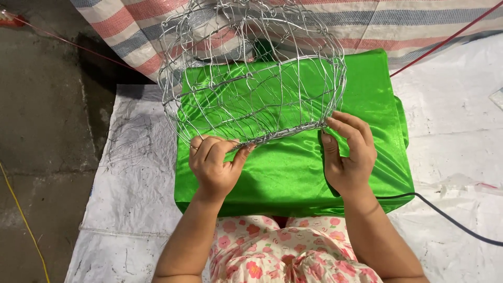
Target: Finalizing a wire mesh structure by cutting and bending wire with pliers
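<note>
Our left hand [214, 163] closes around the near rim of a wire mesh frame [251, 73], fingers curled over the wire and thumb pressed up against it from below. Our right hand [350, 154] pinches the same rim further along, its fingertips [335, 123] bent over the wire at the frame's right end. Both hands are thus gripping the frame and holding it tilted up, its open side turned toward us and its rounded body rising away.

The frame is a basket-like shell of silver wire twisted into loose, irregular cells. As far as we can see it is bare: no cloth covers any part of it. We judge the wire shape to be largely formed, while any covering has not yet begun.

Directly under the frame lies a folded stack of shiny green satin cloth [367, 157], smooth and apparently uncut, resting on a white woven sheet [131, 199] spread over the concrete floor [42, 115]. Behind it hangs a striped tarpaulin [398, 21] in red, white and blue. A black cable [450, 220] runs out from the cloth's right side, a red cord [445, 39] crosses the upper right, and a yellow cord [21, 220] trails along the floor at left. Our floral-print trousers [283, 251] show at the bottom edge.
</note>
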